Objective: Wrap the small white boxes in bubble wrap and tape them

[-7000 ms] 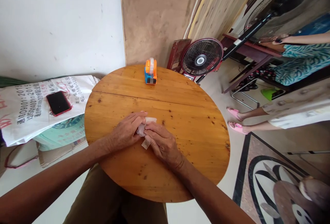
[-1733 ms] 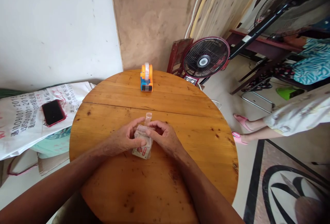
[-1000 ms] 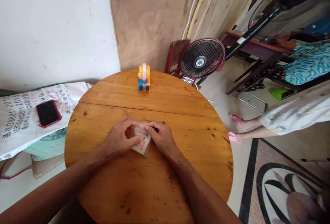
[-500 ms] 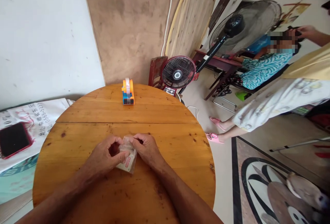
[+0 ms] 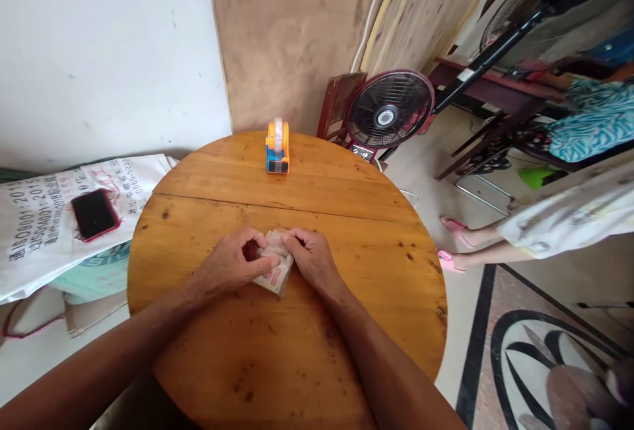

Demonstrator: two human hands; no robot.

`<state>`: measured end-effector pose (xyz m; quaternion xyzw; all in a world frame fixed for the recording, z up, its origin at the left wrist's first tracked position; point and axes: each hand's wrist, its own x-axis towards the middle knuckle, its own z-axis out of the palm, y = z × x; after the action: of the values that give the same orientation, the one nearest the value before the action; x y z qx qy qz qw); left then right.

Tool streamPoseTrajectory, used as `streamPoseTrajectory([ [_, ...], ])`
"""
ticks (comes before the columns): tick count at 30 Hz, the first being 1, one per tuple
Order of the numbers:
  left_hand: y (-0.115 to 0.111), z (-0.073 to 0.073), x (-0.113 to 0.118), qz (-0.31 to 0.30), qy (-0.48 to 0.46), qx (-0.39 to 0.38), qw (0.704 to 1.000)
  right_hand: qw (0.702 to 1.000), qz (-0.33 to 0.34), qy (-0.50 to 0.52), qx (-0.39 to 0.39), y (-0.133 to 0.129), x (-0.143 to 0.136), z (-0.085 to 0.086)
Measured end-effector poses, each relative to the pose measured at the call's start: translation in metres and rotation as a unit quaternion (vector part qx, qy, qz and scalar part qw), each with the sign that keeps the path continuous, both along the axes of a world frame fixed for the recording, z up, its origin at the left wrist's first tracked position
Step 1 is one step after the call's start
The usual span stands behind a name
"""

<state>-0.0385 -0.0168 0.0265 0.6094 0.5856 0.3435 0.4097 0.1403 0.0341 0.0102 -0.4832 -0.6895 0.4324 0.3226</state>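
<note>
A small clear plastic bag (image 5: 283,271) with a pale, flat item inside lies on the round wooden table (image 5: 238,357); red print shows on it. My left hand (image 5: 246,257) grips the bag's left side, thumb across its top and fingers curled round. On the other side, my right hand (image 5: 311,255) pinches the bag's upper edge between thumb and fingers. What exactly the bag contains cannot be made out. Beyond both hands, near the far table edge, stands an orange and blue tape dispenser (image 5: 278,147) with a roll of clear tape.
A phone (image 5: 96,214) in a red case rests on a printed white sack (image 5: 34,218) left of the table. Behind the table are a small fan (image 5: 389,109) and a red-brown chair (image 5: 339,106). A person in pink slippers (image 5: 453,259) stands at the right.
The camera view has swung, so the table, hands and dispenser sit further right and higher in the picture. Both hands keep nearly the same grip on the bag.
</note>
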Motion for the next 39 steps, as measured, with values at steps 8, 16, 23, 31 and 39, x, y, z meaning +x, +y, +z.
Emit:
streamPoseTrajectory([
  [8,0.001,-0.001,0.001,-0.001,-0.017,-0.014,1.0,1.0,-0.002,0.003,0.002,0.0,0.001,0.002],
  [16,0.001,0.003,0.002,0.007,-0.013,-0.016,1.0,0.998,0.026,0.05,-0.035,-0.002,0.002,0.003],
  [23,0.001,-0.001,0.002,0.008,0.004,0.017,1.0,0.997,0.062,0.045,-0.026,-0.005,0.005,0.012],
  [31,0.002,-0.004,0.002,0.005,-0.002,0.054,0.999,0.997,0.066,0.001,0.026,-0.009,0.007,0.015],
  [39,0.002,-0.006,0.002,0.003,-0.015,0.001,1.0,0.993,0.094,-0.036,0.064,-0.008,0.01,0.018],
])
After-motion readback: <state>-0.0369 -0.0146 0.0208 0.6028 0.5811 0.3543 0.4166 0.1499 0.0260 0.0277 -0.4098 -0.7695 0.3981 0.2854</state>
